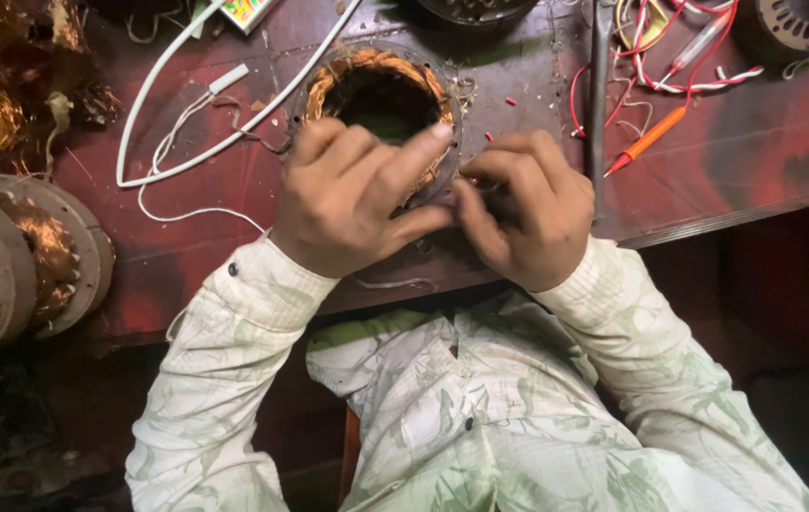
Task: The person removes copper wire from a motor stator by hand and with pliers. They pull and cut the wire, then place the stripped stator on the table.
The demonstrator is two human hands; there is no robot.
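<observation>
The left hand (352,194) clasps the near rim of the round stator (381,104) on the red worktop (708,161); the right hand (518,204) pinches something small there; copper windings sit in place, apparently unfinished.

Near rim of the wound stator (381,90) hidden under the left hand (348,194) and right hand (523,209). Whatever the right fingertips (480,180) pinch is too small and blurred to tell. Stator stack (16,256) cut by left edge, another stator (808,21) by top edge at the workbench's (746,142) far right corner. White cable (234,114) runs off the top.
</observation>
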